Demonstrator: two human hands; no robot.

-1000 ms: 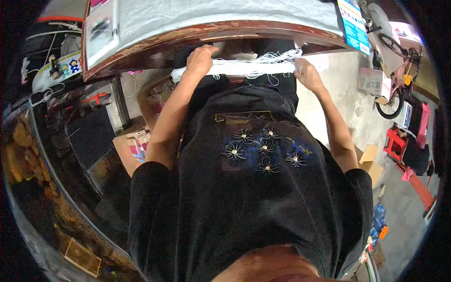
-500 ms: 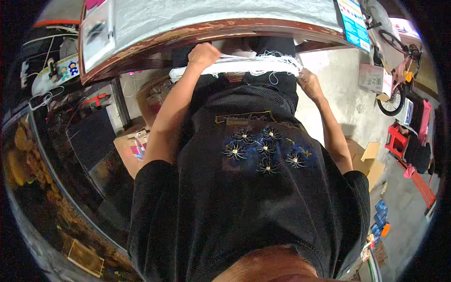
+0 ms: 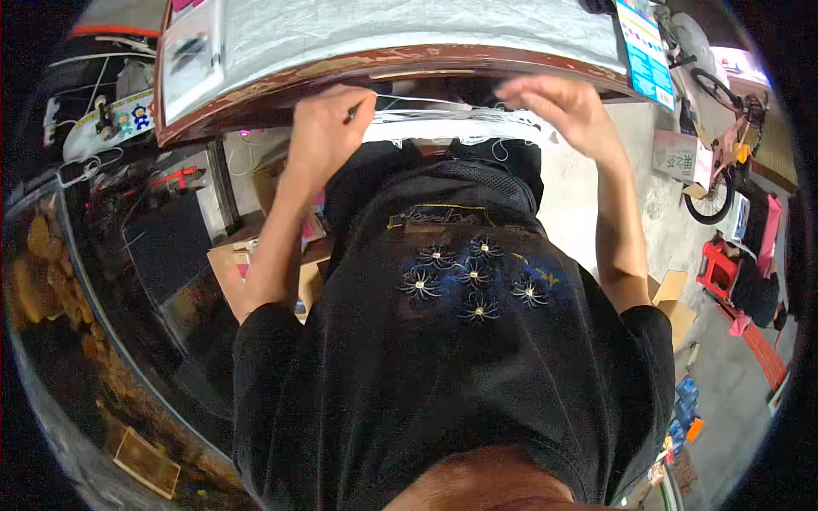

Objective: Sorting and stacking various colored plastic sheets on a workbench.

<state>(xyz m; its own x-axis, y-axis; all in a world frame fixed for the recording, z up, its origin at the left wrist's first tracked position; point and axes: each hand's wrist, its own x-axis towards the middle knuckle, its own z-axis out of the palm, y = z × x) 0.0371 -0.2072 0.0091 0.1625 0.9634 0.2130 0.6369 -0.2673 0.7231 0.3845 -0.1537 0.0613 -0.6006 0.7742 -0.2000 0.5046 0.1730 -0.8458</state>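
Note:
Across my lap, just below the table edge, lies a bundle of thin white cord, with loose strands and small loops sticking out. My left hand is closed over the bundle's left end. From its fingertips a single strand runs to the right above the bundle, so it seems to pinch the cord. My right hand is raised over the bundle's right end. Its fingers are stretched forward and slightly blurred, with the thumb apart, and no cord shows in it.
A table with a worn brown wooden edge and a pale cover stands in front of me. Cardboard boxes sit on the floor on both sides. A bicycle and a red stool are at the right.
My right hand has let go of the bundle's right end and risen toward the table edge. My left hand has moved left and a little nearer to me, drawing a strand out.

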